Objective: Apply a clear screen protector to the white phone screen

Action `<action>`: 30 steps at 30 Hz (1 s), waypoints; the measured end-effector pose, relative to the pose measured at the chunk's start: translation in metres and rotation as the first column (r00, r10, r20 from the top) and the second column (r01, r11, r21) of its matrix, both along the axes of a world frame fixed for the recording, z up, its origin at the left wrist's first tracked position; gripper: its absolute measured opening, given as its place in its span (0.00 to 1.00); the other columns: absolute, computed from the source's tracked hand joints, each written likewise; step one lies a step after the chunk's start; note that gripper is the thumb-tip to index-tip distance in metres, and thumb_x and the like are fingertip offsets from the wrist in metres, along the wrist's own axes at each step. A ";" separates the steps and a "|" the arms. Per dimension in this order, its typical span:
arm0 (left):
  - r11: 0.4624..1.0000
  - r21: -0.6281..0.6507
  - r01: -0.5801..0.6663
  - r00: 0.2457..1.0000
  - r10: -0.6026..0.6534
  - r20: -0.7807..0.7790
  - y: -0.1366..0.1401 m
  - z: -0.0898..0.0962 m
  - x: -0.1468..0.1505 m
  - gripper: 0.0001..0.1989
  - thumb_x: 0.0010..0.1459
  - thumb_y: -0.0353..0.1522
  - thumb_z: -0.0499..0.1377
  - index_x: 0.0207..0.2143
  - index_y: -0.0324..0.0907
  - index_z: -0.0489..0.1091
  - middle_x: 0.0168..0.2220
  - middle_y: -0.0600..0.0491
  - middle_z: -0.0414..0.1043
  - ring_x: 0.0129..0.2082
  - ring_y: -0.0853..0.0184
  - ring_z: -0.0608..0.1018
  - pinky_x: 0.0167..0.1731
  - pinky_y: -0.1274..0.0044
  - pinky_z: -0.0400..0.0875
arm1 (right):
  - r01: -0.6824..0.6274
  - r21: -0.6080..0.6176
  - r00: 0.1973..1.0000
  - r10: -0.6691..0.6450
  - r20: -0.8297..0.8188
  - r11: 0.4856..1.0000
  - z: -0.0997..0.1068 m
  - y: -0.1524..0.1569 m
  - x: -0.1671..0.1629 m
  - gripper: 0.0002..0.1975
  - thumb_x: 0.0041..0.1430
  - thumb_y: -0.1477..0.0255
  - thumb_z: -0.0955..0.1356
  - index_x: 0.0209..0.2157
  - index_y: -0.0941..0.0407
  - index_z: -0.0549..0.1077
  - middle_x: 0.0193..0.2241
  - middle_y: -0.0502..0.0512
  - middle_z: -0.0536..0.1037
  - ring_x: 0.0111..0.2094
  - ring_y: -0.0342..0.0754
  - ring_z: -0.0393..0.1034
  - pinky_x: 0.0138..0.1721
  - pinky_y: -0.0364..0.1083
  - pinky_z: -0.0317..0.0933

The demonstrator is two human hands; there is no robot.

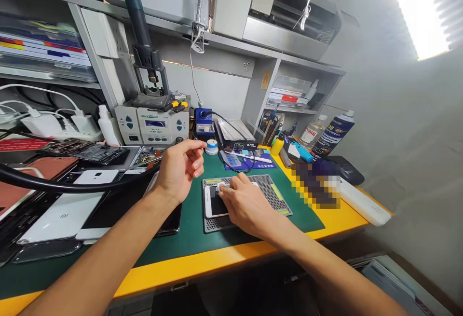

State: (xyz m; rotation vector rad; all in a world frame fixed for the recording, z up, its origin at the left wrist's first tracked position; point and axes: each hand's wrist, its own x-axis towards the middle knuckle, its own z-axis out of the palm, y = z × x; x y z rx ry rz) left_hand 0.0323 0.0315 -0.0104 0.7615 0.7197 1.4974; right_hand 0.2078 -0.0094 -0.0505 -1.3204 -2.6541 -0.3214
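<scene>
A white smartphone (207, 202) with a dark screen lies face up on a grey perforated mat (273, 188). My right hand (246, 205) is over the phone, its fingers pinched on a small white wipe (220, 187) that touches the screen near the top end. Part of the phone is hidden under that hand. My left hand (181, 169) hangs in the air left of the mat, index finger stretched out and the other fingers loosely curled, with nothing visible in it. Just beyond its fingertips stands a small round tub with a blue and white lid (211, 146).
Several phones and a large dark-screened device (170, 222) cover the left side, crossed by a black hose (90, 188). A soldering station (152, 125) stands behind. Bottles and a spray can (334, 132) are at the back right; a long white case (361, 202) lies along the right.
</scene>
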 end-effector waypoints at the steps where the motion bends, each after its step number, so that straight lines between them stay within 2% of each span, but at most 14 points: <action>1: 1.000 0.003 0.001 1.000 -0.001 0.003 0.000 0.000 0.000 0.05 0.47 0.29 0.62 0.25 0.35 0.72 0.23 0.56 0.61 0.17 0.76 0.59 0.12 0.83 0.53 | -0.024 0.008 1.000 0.024 0.003 1.000 0.000 0.001 -0.004 0.15 0.72 0.72 0.57 0.36 0.58 0.73 0.31 0.58 0.71 0.34 0.51 0.58 0.33 0.49 0.48; 9: 1.000 0.011 0.014 1.000 -0.014 0.014 0.002 0.000 -0.005 0.05 0.48 0.30 0.61 0.26 0.34 0.73 0.23 0.56 0.61 0.17 0.76 0.58 0.12 0.83 0.54 | -0.112 -0.025 0.994 0.112 0.006 0.993 0.005 0.007 -0.017 0.15 0.70 0.73 0.58 0.34 0.58 0.73 0.29 0.58 0.69 0.33 0.50 0.57 0.34 0.48 0.50; 16: 1.000 0.022 0.003 1.000 -0.003 0.005 0.000 0.003 -0.004 0.05 0.48 0.30 0.62 0.25 0.34 0.73 0.22 0.56 0.61 0.17 0.75 0.59 0.12 0.83 0.54 | -0.159 -0.023 0.987 0.159 0.031 0.987 0.006 -0.012 -0.021 0.11 0.65 0.77 0.60 0.33 0.59 0.72 0.30 0.59 0.71 0.32 0.51 0.58 0.37 0.50 0.55; 22: 1.000 0.016 -0.009 1.000 0.009 -0.026 -0.002 0.003 -0.004 0.05 0.47 0.29 0.61 0.24 0.34 0.74 0.22 0.55 0.61 0.17 0.75 0.60 0.12 0.83 0.55 | -0.059 0.010 0.997 0.059 -0.049 0.998 -0.004 -0.021 -0.024 0.11 0.65 0.74 0.60 0.38 0.60 0.73 0.34 0.62 0.73 0.37 0.55 0.61 0.37 0.51 0.56; 26: 1.000 -0.002 -0.025 0.999 0.025 -0.033 -0.002 0.003 -0.006 0.05 0.47 0.29 0.61 0.24 0.34 0.74 0.21 0.55 0.61 0.17 0.75 0.61 0.13 0.83 0.55 | -0.004 -0.009 0.999 0.004 -0.053 1.000 -0.003 -0.022 -0.016 0.08 0.63 0.75 0.62 0.36 0.59 0.73 0.32 0.61 0.72 0.35 0.54 0.60 0.32 0.50 0.52; 30: 1.000 0.001 -0.030 0.999 0.030 -0.038 -0.003 0.005 -0.007 0.04 0.46 0.28 0.61 0.24 0.34 0.74 0.21 0.54 0.61 0.17 0.74 0.61 0.13 0.82 0.55 | 0.076 -0.009 0.995 -0.076 -0.059 0.997 0.000 -0.021 0.001 0.14 0.69 0.73 0.57 0.37 0.58 0.73 0.31 0.59 0.72 0.33 0.52 0.60 0.31 0.50 0.48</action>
